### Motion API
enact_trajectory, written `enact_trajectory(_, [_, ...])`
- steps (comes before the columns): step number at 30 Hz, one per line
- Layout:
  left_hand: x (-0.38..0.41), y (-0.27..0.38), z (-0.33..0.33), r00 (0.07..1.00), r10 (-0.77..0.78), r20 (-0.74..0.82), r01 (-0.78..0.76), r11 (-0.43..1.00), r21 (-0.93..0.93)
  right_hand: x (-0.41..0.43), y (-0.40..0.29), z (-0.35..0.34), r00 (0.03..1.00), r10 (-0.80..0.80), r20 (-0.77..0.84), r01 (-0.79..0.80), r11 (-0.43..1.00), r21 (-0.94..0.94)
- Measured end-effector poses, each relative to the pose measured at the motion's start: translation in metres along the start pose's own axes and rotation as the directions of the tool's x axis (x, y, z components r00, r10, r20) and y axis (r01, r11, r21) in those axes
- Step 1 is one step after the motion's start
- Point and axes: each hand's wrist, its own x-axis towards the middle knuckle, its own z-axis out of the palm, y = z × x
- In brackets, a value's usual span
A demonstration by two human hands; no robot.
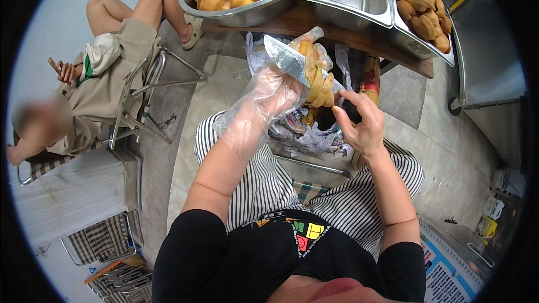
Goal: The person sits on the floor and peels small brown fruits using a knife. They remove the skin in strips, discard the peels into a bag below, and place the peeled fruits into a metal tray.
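My left hand (286, 86), in a clear plastic glove, is closed around a broad steel knife blade (284, 59), its fingers partly hidden behind it. Overlapping yellow-brown pieces of peeled fruit or vegetable (318, 80) lie against the blade. My bare right hand (362, 124) has its thumb and index finger at the lower right edge of these pieces, near the end of the knife. Whether they pinch anything cannot be told. Below the hands is a container lined with crumpled printed paper (332, 145), with some yellow-brown scraps inside.
On the wooden table (290, 23) ahead stand a round metal bowl (252, 17) of peeled produce, a steel pan (349, 12) and another pan (425, 46) heaped with brown pieces. At left a person (105, 67) sits on a folding chair. A metal cabinet (488, 50) stands at right.
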Motion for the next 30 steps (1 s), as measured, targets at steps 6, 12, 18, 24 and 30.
enact_trajectory(6, [0.000, -0.003, 0.007, 1.000, -0.019, -0.017, 0.019, 1.000, 0.013, -0.001, 0.000, 0.000, 1.000, 0.017, -0.001, -0.017, 1.000, 0.018])
enact_trajectory(12, [-0.001, -0.005, 0.018, 0.990, 0.010, -0.138, -0.006, 0.999, 0.032, 0.001, -0.003, -0.001, 1.000, 0.027, 0.007, -0.027, 0.999, 0.037])
enact_trajectory(18, [0.000, -0.006, 0.006, 0.996, 0.014, -0.085, -0.006, 0.995, 0.103, 0.001, -0.004, -0.001, 0.999, 0.051, 0.014, -0.051, 0.998, 0.047])
enact_trajectory(24, [0.001, -0.009, 0.003, 0.998, 0.023, -0.063, -0.015, 0.991, 0.131, 0.004, -0.006, -0.002, 0.996, 0.088, 0.020, -0.089, 0.995, 0.040])
enact_trajectory(30, [-0.001, -0.010, 0.005, 0.986, 0.039, -0.160, -0.019, 0.992, 0.125, 0.005, -0.007, -0.004, 0.952, 0.293, 0.084, -0.303, 0.942, 0.146])
